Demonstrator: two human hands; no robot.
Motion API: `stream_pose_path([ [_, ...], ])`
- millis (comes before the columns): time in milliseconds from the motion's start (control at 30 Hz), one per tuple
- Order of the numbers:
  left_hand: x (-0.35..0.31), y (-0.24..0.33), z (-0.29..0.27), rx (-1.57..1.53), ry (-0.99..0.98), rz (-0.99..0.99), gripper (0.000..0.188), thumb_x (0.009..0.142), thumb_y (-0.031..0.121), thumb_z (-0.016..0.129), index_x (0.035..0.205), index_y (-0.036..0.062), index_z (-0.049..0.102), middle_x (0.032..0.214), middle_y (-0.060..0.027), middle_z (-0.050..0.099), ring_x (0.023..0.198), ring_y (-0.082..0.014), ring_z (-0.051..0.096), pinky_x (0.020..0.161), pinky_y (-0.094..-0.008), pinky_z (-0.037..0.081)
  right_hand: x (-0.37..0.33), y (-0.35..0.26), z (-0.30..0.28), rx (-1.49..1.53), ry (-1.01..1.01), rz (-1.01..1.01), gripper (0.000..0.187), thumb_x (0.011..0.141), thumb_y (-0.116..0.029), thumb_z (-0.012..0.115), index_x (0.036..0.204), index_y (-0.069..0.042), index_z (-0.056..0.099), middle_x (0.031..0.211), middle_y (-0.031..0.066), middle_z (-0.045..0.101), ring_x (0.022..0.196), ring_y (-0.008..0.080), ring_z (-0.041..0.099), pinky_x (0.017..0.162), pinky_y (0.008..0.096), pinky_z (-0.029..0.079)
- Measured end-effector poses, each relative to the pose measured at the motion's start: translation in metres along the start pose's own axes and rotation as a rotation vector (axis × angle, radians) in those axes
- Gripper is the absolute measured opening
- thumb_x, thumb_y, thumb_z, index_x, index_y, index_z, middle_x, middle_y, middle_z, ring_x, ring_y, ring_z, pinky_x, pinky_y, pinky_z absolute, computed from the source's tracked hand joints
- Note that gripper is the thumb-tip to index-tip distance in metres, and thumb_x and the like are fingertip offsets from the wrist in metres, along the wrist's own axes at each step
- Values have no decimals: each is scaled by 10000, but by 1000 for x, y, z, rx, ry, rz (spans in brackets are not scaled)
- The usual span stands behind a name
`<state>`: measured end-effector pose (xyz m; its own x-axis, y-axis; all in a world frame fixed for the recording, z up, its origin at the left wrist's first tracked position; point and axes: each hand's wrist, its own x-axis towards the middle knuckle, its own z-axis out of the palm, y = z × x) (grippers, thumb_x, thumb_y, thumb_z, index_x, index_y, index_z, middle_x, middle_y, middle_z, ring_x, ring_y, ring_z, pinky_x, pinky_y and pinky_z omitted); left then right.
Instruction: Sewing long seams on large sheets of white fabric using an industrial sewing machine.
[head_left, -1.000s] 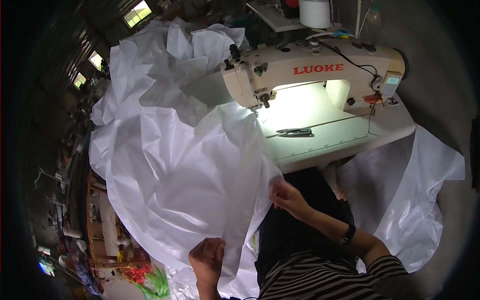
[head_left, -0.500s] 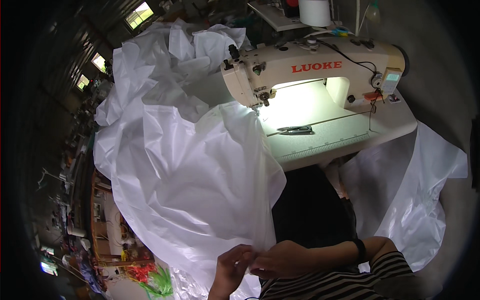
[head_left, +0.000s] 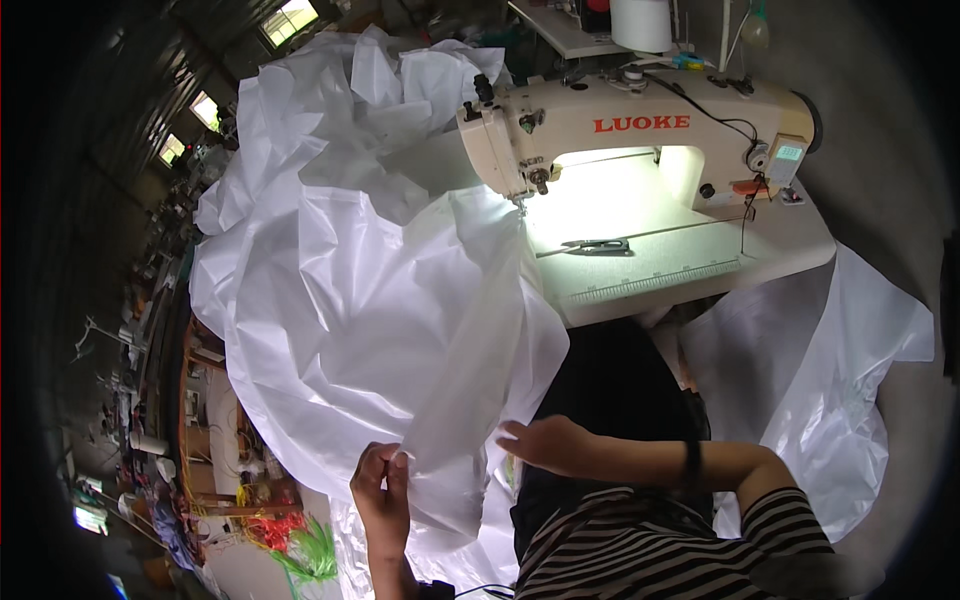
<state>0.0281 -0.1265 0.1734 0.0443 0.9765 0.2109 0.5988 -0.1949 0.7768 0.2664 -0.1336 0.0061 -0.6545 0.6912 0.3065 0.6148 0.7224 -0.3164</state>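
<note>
A large white plastic-like sheet drapes from the sewing machine down toward me, its edge under the presser foot. My left hand pinches the loose hanging part of this sheet between thumb and fingers, low and left of my lap. To its right, my right hand hovers beside the sheet's right edge, thumb and fingertips slightly apart, with nothing visible between them. The machine's lamp lights the bed under its arm. Thread snips lie on the bed, right of the needle.
More white sheet hangs at the right of the machine table. A white thread cone stands behind the machine. Green plastic strips and red material lie at the lower left, beside a cluttered workshop area.
My hands, together at the sheet's edge before, have come apart. The left moved left and up with the sheet's edge, folding it over; the right moved up, off the sheet.
</note>
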Motion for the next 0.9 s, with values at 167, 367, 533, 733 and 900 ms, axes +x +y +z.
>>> stream_pose_path([
  [167,3,23,-3,167,-5,216,22,877,14,646,891,20,630,777,-116,600,638,-264,582,594,-327,460,21,13,20,-196,-340,97,68,778,-137,648,775,-69,648,655,75,641,615,247,685,455,393,494],
  [367,-8,56,6,321,-255,647,177,833,-29,641,1005,14,642,863,-117,679,785,-259,675,686,-377,546,-43,-54,-110,289,38,-385,253,896,-140,592,1128,-40,611,948,61,538,799,182,662,699,295,591],
  [533,-30,56,57,-82,-570,406,161,796,-25,653,940,44,628,866,-111,651,728,-304,659,621,-353,519,-33,-63,-147,271,328,-331,245,876,-138,614,1095,-33,641,1048,64,549,828,163,651,747,279,589],
  [733,-46,33,69,-303,-631,12,153,817,7,627,968,30,614,886,-83,661,761,-289,674,640,-338,542,-28,-69,-134,195,336,-393,296,876,-155,593,1143,-28,618,1089,72,564,889,158,640,755,297,568],
  [900,-58,17,84,-568,-518,-45,103,912,-78,563,978,-15,610,862,-152,634,631,-273,600,557,-310,492,-30,-58,-125,191,-304,-355,311,884,-133,609,1170,-9,597,1100,105,577,973,199,640,795,332,559],
])
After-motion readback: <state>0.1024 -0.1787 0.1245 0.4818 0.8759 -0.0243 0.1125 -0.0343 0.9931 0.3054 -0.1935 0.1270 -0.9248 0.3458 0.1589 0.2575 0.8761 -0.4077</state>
